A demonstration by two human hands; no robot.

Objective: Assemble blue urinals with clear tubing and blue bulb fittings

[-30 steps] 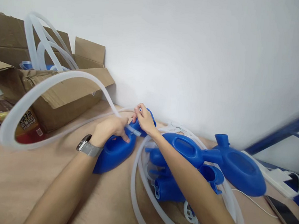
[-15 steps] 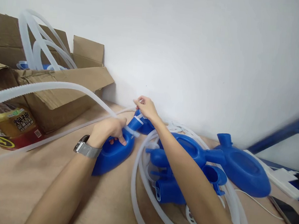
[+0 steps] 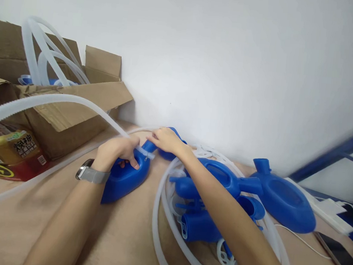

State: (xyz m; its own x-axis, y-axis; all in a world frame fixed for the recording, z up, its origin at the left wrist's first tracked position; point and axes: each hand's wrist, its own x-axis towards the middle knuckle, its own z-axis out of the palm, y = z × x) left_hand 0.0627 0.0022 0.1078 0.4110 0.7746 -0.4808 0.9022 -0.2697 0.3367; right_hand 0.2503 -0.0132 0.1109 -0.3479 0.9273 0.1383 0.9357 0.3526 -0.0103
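My left hand [image 3: 121,150] is closed around the grip of a blue plastic urinal bottle [image 3: 126,182], which lies tilted on the surface with its neck pointing away. The end of a translucent corrugated hose [image 3: 82,99] passes beside this hand and crosses the base of the bottle's neck [image 3: 149,147]. My right hand [image 3: 165,139] is at the mouth of that neck, fingers drawn together. What its fingertips pinch there is hidden. Just behind the right hand, a second blue bottle [image 3: 170,154] lies partly covered.
An open cardboard box [image 3: 69,114] with coiled hoses stands at left, next to a yellow-and-red food package [image 3: 21,151]. Right of my hands lie more blue bottles [image 3: 285,197] and looped hose [image 3: 156,226]. A phone [image 3: 339,256] and a power strip [image 3: 334,214] are far right.
My right hand has come down from above the neck onto its mouth, covering the pale rim seen before. My left hand and the bottle have shifted slightly left in view.
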